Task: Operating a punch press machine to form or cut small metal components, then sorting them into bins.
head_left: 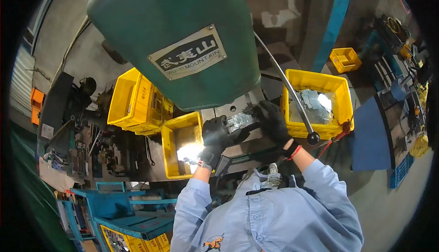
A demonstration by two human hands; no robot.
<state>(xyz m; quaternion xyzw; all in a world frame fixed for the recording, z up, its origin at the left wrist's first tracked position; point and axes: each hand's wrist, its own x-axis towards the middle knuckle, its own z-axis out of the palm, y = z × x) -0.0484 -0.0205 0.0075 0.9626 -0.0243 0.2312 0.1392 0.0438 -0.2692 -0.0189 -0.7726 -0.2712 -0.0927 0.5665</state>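
Both my hands wear dark gloves and meet at the worktable under the green machine head. A small shiny metal plate lies flat between them. My left hand closes on its left side, with the thumb stretched along the near edge. The fingers of my right hand grip its right end. Part of the plate's outline is hidden under the gloves. The machine's long lever, ending in a black ball knob, slants down just right of my right hand.
A yellow bin on the right holds several flat metal plates. Another yellow bin, with a bright glare, stands beside my left wrist. Stacked yellow bins sit behind it. A blue metal cart is at the lower left.
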